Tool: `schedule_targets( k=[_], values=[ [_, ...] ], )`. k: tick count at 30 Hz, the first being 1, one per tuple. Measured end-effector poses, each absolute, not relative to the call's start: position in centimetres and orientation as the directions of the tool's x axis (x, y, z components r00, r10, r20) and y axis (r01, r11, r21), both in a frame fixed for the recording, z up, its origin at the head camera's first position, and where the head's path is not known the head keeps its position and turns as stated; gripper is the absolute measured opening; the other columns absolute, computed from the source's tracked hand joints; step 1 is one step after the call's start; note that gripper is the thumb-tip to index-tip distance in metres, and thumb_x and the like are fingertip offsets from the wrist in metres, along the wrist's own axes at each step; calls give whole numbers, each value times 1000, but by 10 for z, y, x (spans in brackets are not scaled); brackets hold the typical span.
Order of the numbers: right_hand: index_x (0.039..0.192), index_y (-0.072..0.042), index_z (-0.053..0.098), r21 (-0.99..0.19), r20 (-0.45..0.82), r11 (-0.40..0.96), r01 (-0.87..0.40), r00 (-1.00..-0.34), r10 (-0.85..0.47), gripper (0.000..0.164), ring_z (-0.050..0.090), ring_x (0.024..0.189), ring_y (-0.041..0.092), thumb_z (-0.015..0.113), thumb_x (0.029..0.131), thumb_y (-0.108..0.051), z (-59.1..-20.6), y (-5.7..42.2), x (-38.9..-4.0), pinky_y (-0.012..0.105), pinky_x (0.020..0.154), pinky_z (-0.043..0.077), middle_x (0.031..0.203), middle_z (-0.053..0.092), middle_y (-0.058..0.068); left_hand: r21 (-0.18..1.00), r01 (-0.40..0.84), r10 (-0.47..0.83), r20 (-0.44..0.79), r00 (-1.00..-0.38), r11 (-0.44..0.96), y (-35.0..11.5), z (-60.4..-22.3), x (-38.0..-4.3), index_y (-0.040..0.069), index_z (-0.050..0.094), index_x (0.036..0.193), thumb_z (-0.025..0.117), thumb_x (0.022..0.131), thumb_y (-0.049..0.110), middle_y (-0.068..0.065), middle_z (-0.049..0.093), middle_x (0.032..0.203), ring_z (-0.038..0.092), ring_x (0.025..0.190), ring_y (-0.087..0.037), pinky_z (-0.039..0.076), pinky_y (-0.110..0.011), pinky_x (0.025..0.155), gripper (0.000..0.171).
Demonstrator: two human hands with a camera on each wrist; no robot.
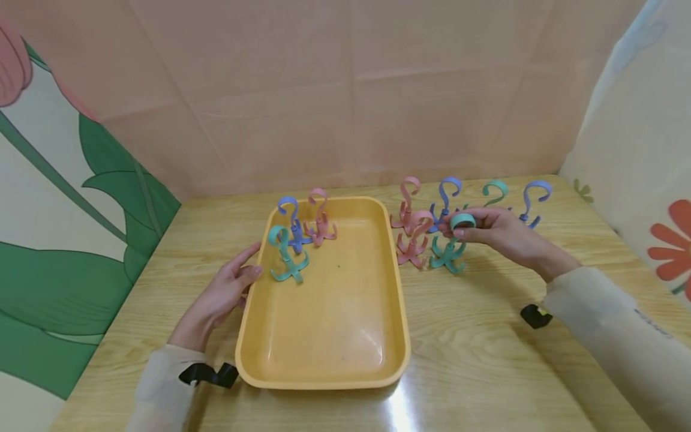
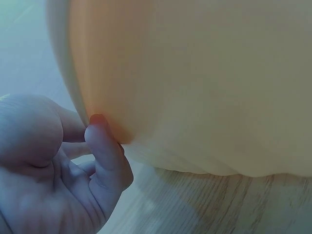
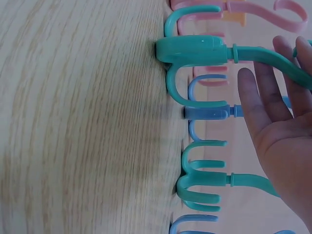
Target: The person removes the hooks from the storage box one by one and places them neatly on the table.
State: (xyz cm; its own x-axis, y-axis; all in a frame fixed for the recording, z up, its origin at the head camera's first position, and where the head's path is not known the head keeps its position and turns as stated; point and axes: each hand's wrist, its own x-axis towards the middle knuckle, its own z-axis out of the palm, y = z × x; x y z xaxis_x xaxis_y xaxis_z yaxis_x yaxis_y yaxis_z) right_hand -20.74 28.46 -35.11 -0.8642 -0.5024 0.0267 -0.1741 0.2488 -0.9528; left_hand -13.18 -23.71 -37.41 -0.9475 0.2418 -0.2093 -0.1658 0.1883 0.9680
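One wooden table (image 1: 475, 354) lies in front of you, and on it sits one yellow tray (image 1: 324, 384) with much of its floor bare. Your left hand (image 1: 229, 288) grips the tray's left rim. Your right hand (image 1: 502, 231) pinches the front teal hook (image 1: 447, 258) near its curl, with the base apparently on the table to the right of the tray; how firm your hold is, I cannot tell.

Nine hooks show in all: three inside the tray, six outside it. If you are filling the tray, I judge you about a third done, with six left, counting the one in your fingers; the pictures do not settle the direction.

By colour you have three of each. Inside, towards the far left, stand one pink (image 1: 321, 228), one blue (image 1: 297, 237) and one teal (image 1: 291, 268). Outside are two pink (image 1: 412, 250), two blue (image 1: 527, 207) and two teal, including yours; your right hand partly covers the rear ones.
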Motion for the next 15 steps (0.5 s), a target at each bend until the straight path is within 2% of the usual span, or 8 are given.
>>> schedule_targets(
  k=[9, 15],
  values=[
    [134, -2, 58, -940, -29, 312, -136, -881, -473, 38, 62, 120, 22, 64, 101, -21, -348, 285, -203, 25, 97, 49, 131, 64, 14, 966, -170, 239, -215, -947, 193, -236, -374, -132, 19, 15, 163, 40, 110, 14, -30, 60, 120, 67, 73, -20, 54, -30, 51, 59],
    [146, -15, 52, -898, -40, 408, -162, -896, -442, 50, 61, 119, 23, 68, 99, -23, -343, 287, -199, 25, 94, 50, 132, 63, 10, 966, -172, 237, -216, -947, 194, -236, -374, -132, 20, 15, 163, 40, 110, 15, -30, 59, 121, 66, 75, -19, 54, -30, 52, 59]
  ],
)
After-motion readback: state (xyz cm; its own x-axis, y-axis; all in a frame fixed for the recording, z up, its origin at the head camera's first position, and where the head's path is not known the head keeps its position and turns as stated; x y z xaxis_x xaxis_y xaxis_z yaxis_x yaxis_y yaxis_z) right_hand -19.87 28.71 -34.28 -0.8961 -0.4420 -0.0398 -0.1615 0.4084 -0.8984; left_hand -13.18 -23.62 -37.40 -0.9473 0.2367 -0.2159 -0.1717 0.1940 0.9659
